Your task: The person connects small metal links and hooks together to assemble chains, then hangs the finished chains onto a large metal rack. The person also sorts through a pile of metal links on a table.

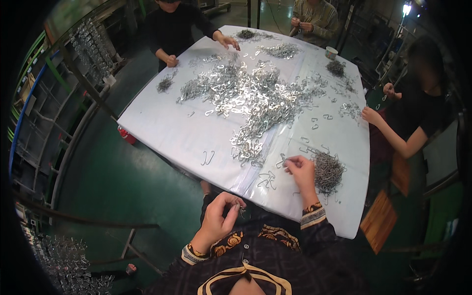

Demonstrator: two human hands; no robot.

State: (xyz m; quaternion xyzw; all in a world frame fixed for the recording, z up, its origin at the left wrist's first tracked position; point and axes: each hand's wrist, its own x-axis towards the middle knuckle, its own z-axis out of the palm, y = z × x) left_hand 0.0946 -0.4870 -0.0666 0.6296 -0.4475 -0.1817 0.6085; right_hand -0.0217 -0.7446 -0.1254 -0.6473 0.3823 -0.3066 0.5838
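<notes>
In the middle of the white-covered table (162,123) lies a large heap of shiny, hook-shaped metal pieces (265,98). My right hand (302,173) is over the near right part of the table, its fingers pinched on one metal hook (281,160). Close beside that hand is a pile of thin, dark grey metal pieces (328,172), too fine to name. A few loose hooks (267,180) lie to its left. My left hand (222,215) is closed in front of the table's near edge, with a small metal piece (242,210) partly showing at its fingertips.
Co-workers sit around the table: one person (179,24) at the far left, another (317,17) at the far side, a third (413,98) at the right. A small tub (331,52) stands near the far right edge. Wooden boards (379,221) and metal racks (34,118) flank the table.
</notes>
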